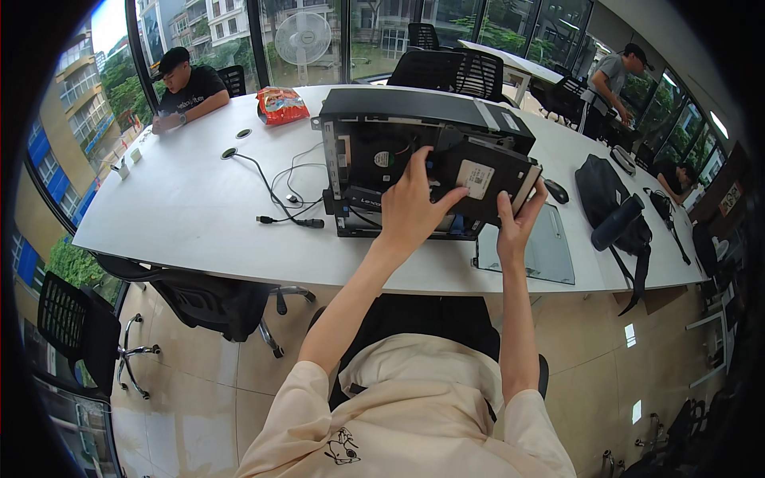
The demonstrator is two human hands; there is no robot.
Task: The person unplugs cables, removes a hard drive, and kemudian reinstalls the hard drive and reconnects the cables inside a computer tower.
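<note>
A black desktop computer case [370, 104] stands on the white table with its interior exposed. In front of its right half, my right hand [518, 211] grips the right edge of a black flat drive unit [488, 162] with a white label, held at a tilt. My left hand [416, 199] has its thumb on that unit's lower left and its index finger bent at the upper left, by the inner frame. Loose cables [279, 195] lie left of the case. A grey panel [550, 251] lies under and right of my right hand.
The white table [143, 215] also holds a red packet [279, 107], a mouse [556, 191] and a black bag with bottle [598, 195]. Co-workers sit at left [187, 92] and far right [673, 179]; another [610, 88] stands behind. Chairs [199, 295] are near the front edge.
</note>
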